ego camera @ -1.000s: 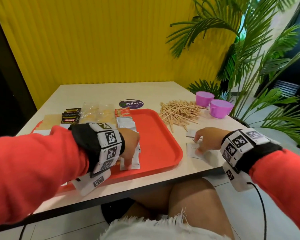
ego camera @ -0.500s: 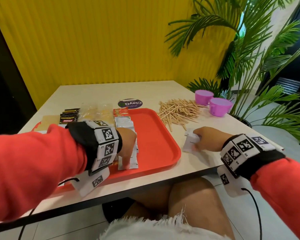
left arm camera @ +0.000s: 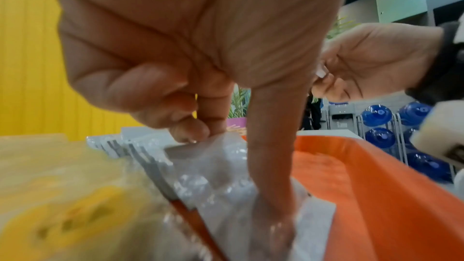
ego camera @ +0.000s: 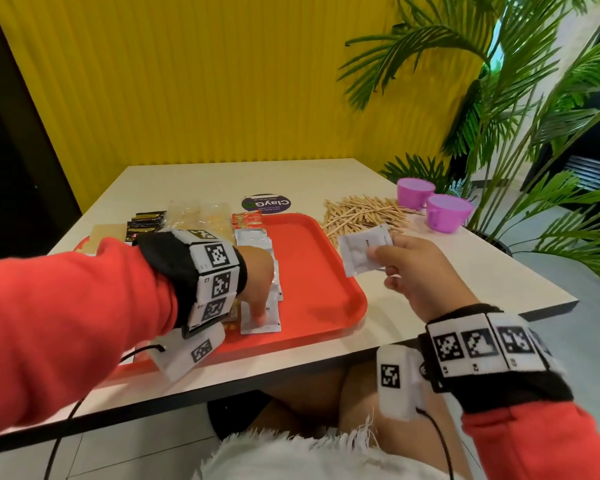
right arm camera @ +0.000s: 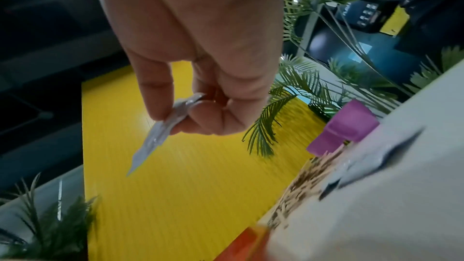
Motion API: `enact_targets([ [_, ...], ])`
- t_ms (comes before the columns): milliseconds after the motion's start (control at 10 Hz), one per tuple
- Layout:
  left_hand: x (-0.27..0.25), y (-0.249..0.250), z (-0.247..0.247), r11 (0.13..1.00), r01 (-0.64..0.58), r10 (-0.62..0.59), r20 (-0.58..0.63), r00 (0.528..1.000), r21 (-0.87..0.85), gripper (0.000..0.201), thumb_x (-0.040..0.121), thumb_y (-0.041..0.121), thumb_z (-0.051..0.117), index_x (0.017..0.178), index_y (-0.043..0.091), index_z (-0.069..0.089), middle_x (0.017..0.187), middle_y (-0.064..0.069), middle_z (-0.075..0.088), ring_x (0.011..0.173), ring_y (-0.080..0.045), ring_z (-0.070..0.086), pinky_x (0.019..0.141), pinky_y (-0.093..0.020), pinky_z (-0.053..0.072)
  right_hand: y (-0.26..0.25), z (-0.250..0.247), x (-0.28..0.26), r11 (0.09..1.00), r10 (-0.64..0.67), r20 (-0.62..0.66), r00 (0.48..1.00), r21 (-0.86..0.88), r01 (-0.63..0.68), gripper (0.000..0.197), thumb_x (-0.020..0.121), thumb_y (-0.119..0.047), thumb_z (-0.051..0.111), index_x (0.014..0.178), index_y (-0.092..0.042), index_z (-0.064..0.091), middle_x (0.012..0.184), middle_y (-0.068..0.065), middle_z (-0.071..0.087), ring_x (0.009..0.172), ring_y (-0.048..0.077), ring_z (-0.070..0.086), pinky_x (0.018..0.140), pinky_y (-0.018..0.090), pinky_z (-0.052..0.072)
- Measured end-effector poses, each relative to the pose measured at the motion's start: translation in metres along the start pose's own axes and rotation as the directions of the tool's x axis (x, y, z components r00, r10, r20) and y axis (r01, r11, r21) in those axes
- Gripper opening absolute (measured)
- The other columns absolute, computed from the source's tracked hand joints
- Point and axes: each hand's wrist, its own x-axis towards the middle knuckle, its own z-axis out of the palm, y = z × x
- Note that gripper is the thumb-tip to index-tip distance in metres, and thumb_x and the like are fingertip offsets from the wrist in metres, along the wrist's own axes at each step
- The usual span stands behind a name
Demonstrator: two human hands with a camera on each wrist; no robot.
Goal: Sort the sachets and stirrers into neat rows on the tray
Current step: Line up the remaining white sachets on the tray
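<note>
A white sachet (ego camera: 364, 250) is being pinched by the right hand (ego camera: 420, 271), right of the row (ego camera: 260, 271) being pressed under the left hand's (ego camera: 257, 275) straight forefinger

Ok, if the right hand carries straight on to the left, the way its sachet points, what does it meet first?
Probably the orange tray: the right hand holds the white sachet above its right rim. Further along lies the white sachet row that the left hand presses. Height is unclear.

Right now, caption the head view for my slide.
Right hand lifts a white sachet beside the red tray while left hand presses the sachet row.
</note>
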Motion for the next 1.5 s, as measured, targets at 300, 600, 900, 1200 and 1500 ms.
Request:
enact_targets([
  [300, 0.018, -0.024, -0.012, 0.989, -0.01, -0.007, -0.113, 0.994, -0.147, 0.031, 0.086, 0.024, 0.066, 0.113, 0.009, 0.064, 0.093, 0.002, 0.053, 0.084, -0.011, 0.048, 0.052, -0.009, 0.031, 0.021, 0.032, -0.008, 0.994, 0.096, 0.064, 0.993, 0.042, -0.098, 0.029, 0.081, 0.005, 0.055, 0.093, -0.021, 0.058, 0.084, 0.01, 0.066, 0.072, 0.023, 0.061, 0.059, 0.028, 0.046],
  [600, 0.021, -0.025, -0.013, 0.995, -0.003, -0.009, -0.121, 0.993, -0.095, 0.029, 0.085, 0.023, 0.064, 0.109, 0.006, 0.066, 0.087, -0.001, 0.054, 0.077, -0.014, 0.047, 0.05, -0.016, 0.028, 0.015, 0.062, -0.007, 0.98, 0.109, 0.187, 0.976, -0.186, -0.074, 0.024, 0.072, 0.007, 0.064, 0.071, -0.013, 0.052, 0.063, 0.006, 0.055, 0.054, 0.018, 0.051, 0.049, 0.025, 0.04],
  [900, 0.026, -0.034, -0.016, 0.978, -0.028, -0.005, -0.158, 0.987, -0.205, 0.028, 0.088, 0.019, 0.062, 0.113, 0.008, 0.065, 0.101, -0.004, 0.061, 0.087, -0.013, 0.048, 0.055, -0.012, 0.031, 0.017, 0.094, -0.001, 0.915, 0.221, 0.19, 0.956, -0.379, -0.136, 0.024, 0.078, -0.001, 0.062, 0.067, -0.017, 0.05, 0.07, 0.005, 0.058, 0.059, 0.018, 0.052, 0.06, 0.03, 0.045],
  [1200, 0.023, -0.037, -0.014, 0.963, -0.012, -0.017, -0.105, 0.994, -0.269, 0.026, 0.086, 0.011, 0.061, 0.111, 0.009, 0.067, 0.097, -0.002, 0.065, 0.076, -0.012, 0.054, 0.057, -0.014, 0.038, 0.02, 0.109, 0.005, 0.826, 0.261, 0.104, 0.96, -0.538, -0.166, 0.011, 0.075, -0.009, 0.067, 0.075, -0.01, 0.055, 0.089, 0.015, 0.068, 0.084, 0.029, 0.065, 0.076, 0.036, 0.054],
  [1500, 0.022, -0.038, -0.01, 0.907, -0.015, -0.005, -0.047, 0.999, -0.42, 0.025, 0.068, 0.019, 0.081, 0.078, 0.02, 0.059, 0.072, 0.003, 0.062, 0.059, -0.01, 0.061, 0.058, -0.021, 0.049, 0.02, 0.114, 0.004, 0.72, 0.231, 0.061, 0.971, -0.682, -0.129, 0.008, 0.083, -0.013, 0.06, 0.079, -0.009, 0.054, 0.074, 0.004, 0.054, 0.071, 0.022, 0.051, 0.045, 0.02, 0.032],
])
